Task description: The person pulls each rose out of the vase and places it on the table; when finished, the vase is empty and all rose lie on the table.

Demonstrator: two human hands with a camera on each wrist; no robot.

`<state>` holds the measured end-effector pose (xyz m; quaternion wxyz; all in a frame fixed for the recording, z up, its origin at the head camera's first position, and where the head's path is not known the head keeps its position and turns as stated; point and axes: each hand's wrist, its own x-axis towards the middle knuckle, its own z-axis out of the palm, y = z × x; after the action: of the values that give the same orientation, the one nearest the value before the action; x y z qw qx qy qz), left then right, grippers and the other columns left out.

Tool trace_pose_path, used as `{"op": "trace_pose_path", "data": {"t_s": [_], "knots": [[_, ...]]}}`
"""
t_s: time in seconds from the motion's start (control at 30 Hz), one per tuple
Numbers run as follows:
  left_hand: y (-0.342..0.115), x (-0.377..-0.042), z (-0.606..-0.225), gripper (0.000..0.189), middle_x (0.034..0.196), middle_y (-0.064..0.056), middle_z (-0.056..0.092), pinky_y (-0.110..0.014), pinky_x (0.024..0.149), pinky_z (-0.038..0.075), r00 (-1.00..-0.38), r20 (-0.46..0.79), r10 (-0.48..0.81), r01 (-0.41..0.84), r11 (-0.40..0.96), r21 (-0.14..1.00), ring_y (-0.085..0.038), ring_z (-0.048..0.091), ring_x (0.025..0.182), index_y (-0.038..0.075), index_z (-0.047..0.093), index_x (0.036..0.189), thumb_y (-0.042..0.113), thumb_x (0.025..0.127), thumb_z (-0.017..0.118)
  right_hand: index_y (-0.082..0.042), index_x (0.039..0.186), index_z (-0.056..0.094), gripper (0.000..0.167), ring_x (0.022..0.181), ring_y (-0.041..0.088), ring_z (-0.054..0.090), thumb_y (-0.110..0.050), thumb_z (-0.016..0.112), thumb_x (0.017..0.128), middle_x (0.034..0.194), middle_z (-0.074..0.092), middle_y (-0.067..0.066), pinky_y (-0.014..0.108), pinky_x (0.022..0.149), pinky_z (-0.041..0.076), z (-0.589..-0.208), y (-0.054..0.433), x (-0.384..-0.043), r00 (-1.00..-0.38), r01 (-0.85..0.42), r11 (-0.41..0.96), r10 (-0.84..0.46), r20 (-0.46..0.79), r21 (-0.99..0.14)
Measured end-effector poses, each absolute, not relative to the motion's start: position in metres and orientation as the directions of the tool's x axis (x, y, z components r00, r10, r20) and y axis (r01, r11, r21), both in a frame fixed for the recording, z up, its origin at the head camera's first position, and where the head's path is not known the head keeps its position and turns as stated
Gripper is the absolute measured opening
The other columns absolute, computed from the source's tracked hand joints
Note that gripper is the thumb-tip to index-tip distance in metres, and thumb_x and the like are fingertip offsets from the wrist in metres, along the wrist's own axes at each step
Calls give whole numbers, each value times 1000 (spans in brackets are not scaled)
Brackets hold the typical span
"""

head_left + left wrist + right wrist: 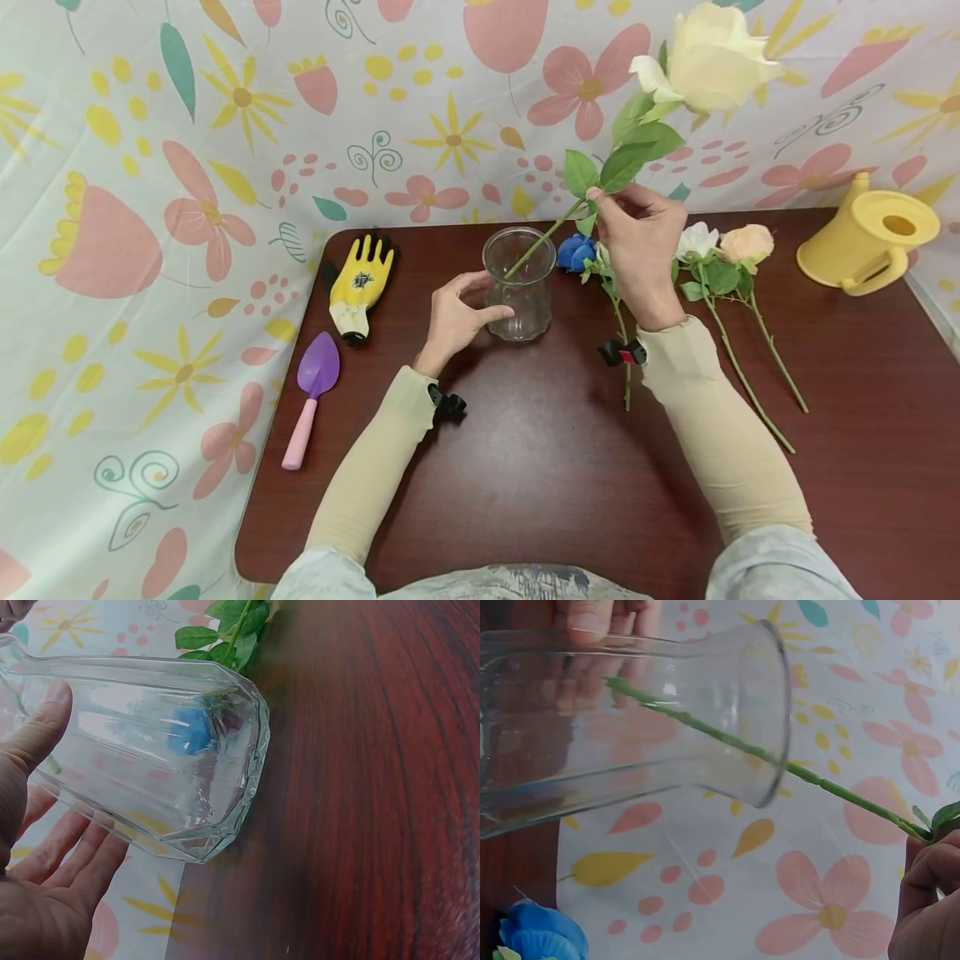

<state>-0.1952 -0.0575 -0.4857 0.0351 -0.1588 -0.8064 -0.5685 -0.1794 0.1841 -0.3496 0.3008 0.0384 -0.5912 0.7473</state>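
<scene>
A clear glass vase [519,308] stands upright on the brown table. From its left side my left hand [459,321] holds it, thumb in front and the other fingers behind the glass. My right hand [643,242] pinches the stem of a cream-white rose [722,60] just below its leaves. The rose tilts with its bloom up to the right. Its lower stem [705,729] slants through the vase's mouth, and the cut end hangs inside the glass above the base.
Right of the vase lies a blue flower [576,252], partly behind my right hand. Beyond are a white flower [697,240], a peach rose [747,243] and a yellow watering can [862,242]. At left lie a yellow glove [362,279] and a purple trowel [318,367]. Patterned cloth hangs behind.
</scene>
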Motion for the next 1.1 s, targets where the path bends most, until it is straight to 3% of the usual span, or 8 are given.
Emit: {"op": "trace_pose_path", "data": {"t_s": [0.3,0.67,1.1], "knots": [[-57,-195,-485,67,129,-13,79,-43,106,65,-949,232,213,290,307,906,-28,76,124,11,76,137,23,77,103,6,84,81,12,43,13,41,1,80,95,49,54,1,22,46,28,-338,200,-173,-787,-519,-199,492,373,-831],[-57,-195,-487,66,131,-14,79,-39,106,66,-951,219,219,277,290,916,-28,76,124,11,75,137,22,77,102,9,80,80,13,40,10,39,5,82,91,53,60,2,20,44,31,-325,215,-164,-731,-562,-254,598,329,-787],[-57,-196,-487,66,130,-16,79,-42,105,67,-952,218,216,272,268,924,-31,79,121,9,75,136,21,77,102,17,72,72,16,34,11,39,17,73,88,48,56,7,20,39,29,-308,235,-154,-683,-620,-339,677,274,-707]]}}
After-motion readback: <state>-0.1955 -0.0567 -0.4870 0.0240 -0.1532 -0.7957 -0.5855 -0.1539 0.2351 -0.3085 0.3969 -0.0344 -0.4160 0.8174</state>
